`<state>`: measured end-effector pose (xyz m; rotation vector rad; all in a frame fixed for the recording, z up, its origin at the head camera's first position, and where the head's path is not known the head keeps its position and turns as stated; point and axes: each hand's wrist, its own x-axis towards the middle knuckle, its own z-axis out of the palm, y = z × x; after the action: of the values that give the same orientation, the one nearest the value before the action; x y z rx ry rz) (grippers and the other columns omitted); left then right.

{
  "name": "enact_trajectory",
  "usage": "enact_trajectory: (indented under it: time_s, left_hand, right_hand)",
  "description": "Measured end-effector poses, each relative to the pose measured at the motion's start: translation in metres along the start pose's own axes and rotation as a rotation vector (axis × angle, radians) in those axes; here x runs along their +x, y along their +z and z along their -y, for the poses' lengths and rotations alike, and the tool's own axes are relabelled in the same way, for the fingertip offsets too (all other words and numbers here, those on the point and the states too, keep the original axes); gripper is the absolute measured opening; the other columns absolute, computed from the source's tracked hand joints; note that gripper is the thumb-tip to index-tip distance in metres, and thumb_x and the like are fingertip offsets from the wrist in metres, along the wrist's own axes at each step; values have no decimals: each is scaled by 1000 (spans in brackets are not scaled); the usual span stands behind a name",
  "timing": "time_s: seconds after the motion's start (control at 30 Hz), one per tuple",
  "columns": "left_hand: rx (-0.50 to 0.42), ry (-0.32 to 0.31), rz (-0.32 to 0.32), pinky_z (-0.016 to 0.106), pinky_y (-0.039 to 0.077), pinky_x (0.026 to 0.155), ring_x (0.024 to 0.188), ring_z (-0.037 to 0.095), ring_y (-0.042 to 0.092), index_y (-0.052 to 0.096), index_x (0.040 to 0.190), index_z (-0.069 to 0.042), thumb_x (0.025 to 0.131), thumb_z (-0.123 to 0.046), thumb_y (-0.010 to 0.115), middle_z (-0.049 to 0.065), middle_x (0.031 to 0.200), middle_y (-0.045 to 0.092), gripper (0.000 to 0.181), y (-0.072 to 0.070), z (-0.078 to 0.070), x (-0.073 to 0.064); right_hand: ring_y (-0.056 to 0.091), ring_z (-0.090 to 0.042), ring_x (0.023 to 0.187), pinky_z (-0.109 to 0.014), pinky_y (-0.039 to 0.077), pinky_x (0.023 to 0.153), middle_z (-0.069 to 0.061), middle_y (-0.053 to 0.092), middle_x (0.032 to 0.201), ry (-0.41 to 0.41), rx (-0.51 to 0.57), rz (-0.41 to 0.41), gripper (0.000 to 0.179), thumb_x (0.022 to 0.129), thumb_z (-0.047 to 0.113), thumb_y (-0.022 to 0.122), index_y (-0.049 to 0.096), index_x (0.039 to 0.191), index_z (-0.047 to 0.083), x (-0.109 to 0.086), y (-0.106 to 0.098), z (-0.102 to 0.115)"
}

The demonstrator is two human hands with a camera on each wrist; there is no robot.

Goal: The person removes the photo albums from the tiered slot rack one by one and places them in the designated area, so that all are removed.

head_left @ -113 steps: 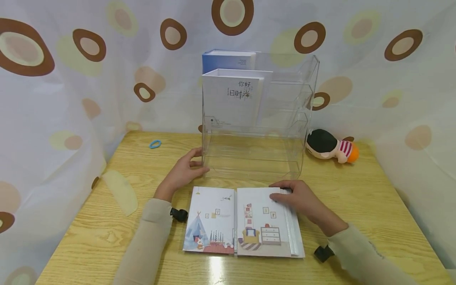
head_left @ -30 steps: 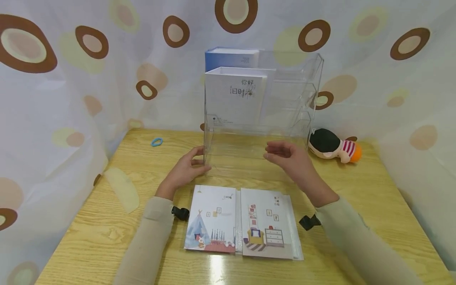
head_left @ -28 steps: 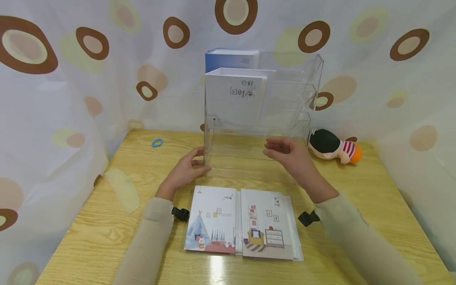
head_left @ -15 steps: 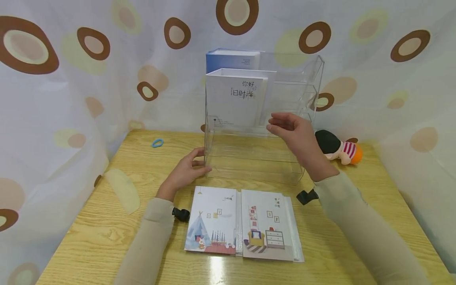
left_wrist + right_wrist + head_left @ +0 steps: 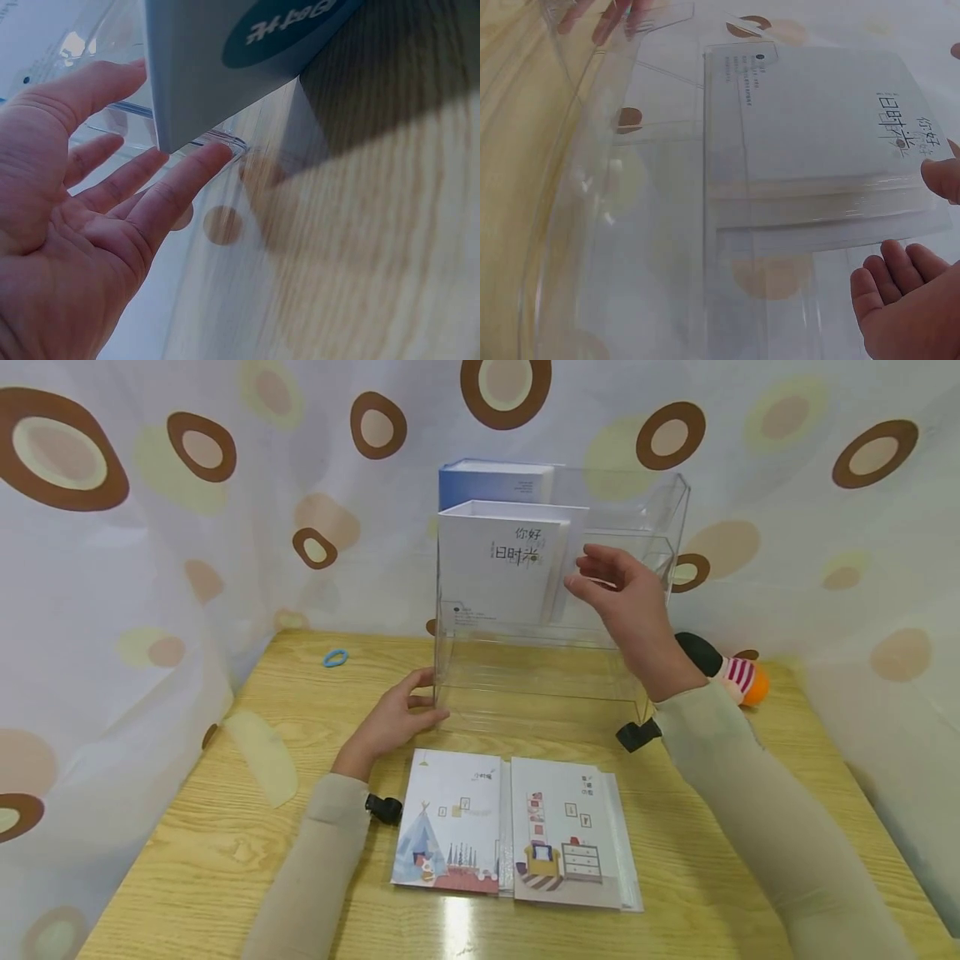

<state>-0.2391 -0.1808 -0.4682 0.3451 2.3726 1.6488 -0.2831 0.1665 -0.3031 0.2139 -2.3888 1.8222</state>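
Fingers of right hand (image 5: 633,610) loosely curved, thumb wide of them. On counter (image 5: 738,810), clear rack (image 5: 540,700): left hand (image 5: 392,720), fingers relaxed, touches its 8 o'clock edge. White book (image 5: 487,577), standing in rack: 9 o'clock of right fingers, just beside; contact unclear. Illustrated booklets (image 5: 562,818), flat: between 6 and 7 o'clock.

Table (image 5: 187,893): wood-grained and yellow-brown, with a bright reflection toward its front. Ring (image 5: 331,665): blue, on the table at the back left. Doll (image 5: 738,675): lying at the table's back right, partly hidden; black, magenta-striped and orange parts show. Cloth (image 5: 150,552): white with brown-ringed, beige and pale yellow ovals, hanging behind the table and to either side of it; a yellow oval overlaps the table's left edge.
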Motion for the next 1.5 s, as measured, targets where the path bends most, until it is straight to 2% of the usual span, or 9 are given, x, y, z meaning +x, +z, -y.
enact_trajectory:
  time_s: [0.2, 0.47, 0.6, 0.8, 1.0, 1.33, 1.5]
  left_hand:
    - [-4, 0, -5, 52, 64, 111, 154, 43, 56, 36, 175, -18, 108, -19, 78, 13, 176, 41, 80, -1, -1, 1]
    - [7, 4, -8, 53, 64, 111, 154, 43, 56, 35, 176, -18, 108, -20, 78, 15, 175, 42, 81, -1, 0, 1]
    - [2, 3, -2, 53, 64, 111, 154, 44, 56, 34, 176, -17, 108, -19, 78, 15, 175, 41, 81, -1, 0, 1]
    - [-2, -1, -4, 54, 63, 112, 154, 43, 57, 36, 175, -20, 108, -19, 79, 13, 175, 42, 80, -1, 1, 2]
    - [3, -5, -6, 53, 63, 112, 155, 42, 56, 37, 175, -22, 108, -21, 79, 13, 176, 42, 80, -1, 1, 1]
    - [11, -11, -11, 53, 63, 112, 154, 42, 57, 37, 175, -22, 107, -22, 80, 13, 176, 43, 80, 0, 2, 0]
    - [11, -8, -13, 53, 63, 112, 154, 42, 57, 37, 175, -22, 107, -21, 79, 13, 176, 42, 80, 0, 1, -1]
  right_hand:
    - [61, -13, 140, -32, 53, 121, 3, 68, 147, -26, 62, -45, 61, 104, 29, 83, 62, 159, 18, 17, 2, 12]
    - [62, -17, 136, -38, 47, 127, 3, 71, 140, -74, 211, 40, 53, 103, 20, 83, 65, 153, 11, 33, 2, 22]
    - [62, -16, 129, -39, 46, 126, 4, 71, 134, -62, 234, 61, 51, 105, 23, 82, 66, 151, 12, 38, 3, 25]
    - [66, -19, 127, -46, 46, 127, 1, 73, 134, -60, 269, 133, 45, 107, 24, 79, 67, 148, 10, 42, 6, 27]
    - [69, -20, 128, -40, 50, 123, -1, 75, 136, -47, 308, 172, 44, 107, 23, 80, 69, 147, 11, 43, 10, 31]
    - [73, -18, 121, -26, 58, 101, 0, 79, 129, -17, 348, 210, 44, 103, 15, 83, 73, 145, 8, 51, 12, 38]
    - [75, -18, 119, -25, 62, 98, -1, 81, 127, -10, 366, 232, 41, 104, 15, 82, 75, 144, 9, 56, 12, 40]
